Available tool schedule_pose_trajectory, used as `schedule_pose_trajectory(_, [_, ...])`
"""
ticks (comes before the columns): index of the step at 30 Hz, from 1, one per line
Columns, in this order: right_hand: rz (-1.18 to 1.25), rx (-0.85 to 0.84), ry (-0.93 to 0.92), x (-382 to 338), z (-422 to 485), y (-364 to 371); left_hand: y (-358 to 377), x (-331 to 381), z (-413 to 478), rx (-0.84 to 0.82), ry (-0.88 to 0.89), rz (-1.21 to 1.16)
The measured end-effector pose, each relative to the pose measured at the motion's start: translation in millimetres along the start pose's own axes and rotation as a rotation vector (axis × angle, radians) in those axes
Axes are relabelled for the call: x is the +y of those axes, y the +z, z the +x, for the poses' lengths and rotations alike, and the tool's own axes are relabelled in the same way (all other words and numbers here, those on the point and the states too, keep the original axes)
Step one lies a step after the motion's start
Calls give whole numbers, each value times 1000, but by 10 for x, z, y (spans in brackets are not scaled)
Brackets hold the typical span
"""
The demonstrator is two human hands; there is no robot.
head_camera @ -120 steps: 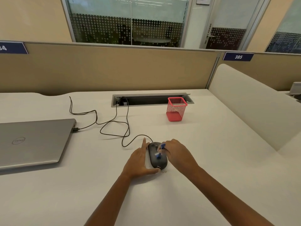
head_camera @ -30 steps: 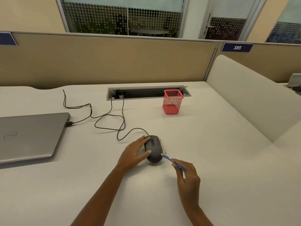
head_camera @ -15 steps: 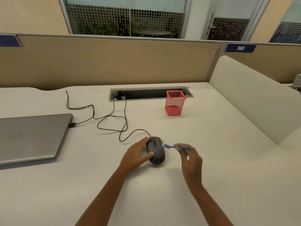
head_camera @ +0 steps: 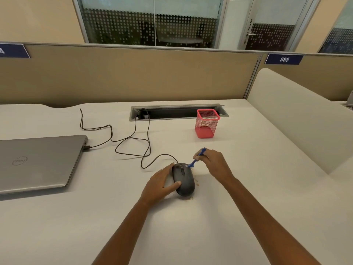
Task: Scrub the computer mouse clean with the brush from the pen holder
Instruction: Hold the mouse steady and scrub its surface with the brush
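Note:
A black wired computer mouse (head_camera: 184, 181) lies on the white desk (head_camera: 248, 188). My left hand (head_camera: 160, 183) grips its left side, thumb across the body. My right hand (head_camera: 214, 164) sits at the mouse's front right and pinches a small blue brush (head_camera: 196, 158), whose bristled tip touches the front right edge of the mouse near the button. A red mesh pen holder (head_camera: 206, 124) stands upright farther back, with nothing visible inside it. Brownish crumbs (head_camera: 195, 183) lie on the desk beside the mouse's right edge.
A closed grey laptop (head_camera: 38, 163) rests at the left, a black cable (head_camera: 122, 140) looping from it and the mouse into a grey cable tray (head_camera: 177, 111). Beige partitions (head_camera: 133, 75) close the back; a cream divider (head_camera: 298, 115) rises at the right.
My right hand has swung the brush from the mouse's rear right side forward to its front right edge. My left hand has kept hold of the mouse.

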State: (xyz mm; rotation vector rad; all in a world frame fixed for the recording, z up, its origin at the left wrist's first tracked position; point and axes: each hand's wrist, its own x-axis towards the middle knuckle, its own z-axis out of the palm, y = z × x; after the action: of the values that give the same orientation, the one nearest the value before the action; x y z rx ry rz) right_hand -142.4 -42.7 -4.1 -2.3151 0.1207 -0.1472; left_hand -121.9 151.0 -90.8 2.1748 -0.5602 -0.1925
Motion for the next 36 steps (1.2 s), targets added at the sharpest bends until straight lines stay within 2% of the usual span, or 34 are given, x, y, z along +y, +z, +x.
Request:
schedule_pose_trajectory(4, [0,-4,-14,58,-296,-69,12,-18,8,6,-3,3])
schedule_pose_trajectory(10, [28,-96,67,139,-596,-95,8,-6,5,21,-3,3])
schedule_pose_trajectory(16, [-12,107,-47,-115,-226,-94,-4,1,0,-1,-10,11])
schedule_pose_trajectory(18, [-76,68,-53,-200,-40,-28,-9,10,2,-8,-17,15])
schedule_pose_trajectory(22, [-269,-122,22,-308,172,89,-10,22,-3,-10,-28,17])
schedule_pose_trajectory(26, [-346,-235,40,-391,92,51,-13,26,-1,-17,-33,18])
schedule_pose_trajectory(31, [-394,-361,-68,-432,-161,-102,-15,35,-2,-7,-15,21])
schedule_pose_trajectory(33, [-386,-339,-91,-470,-161,-157,-15,39,2,-9,-14,21])
schedule_pose_trajectory(36, [-374,-201,-110,-522,-115,-162,-22,48,2,-9,-14,14])
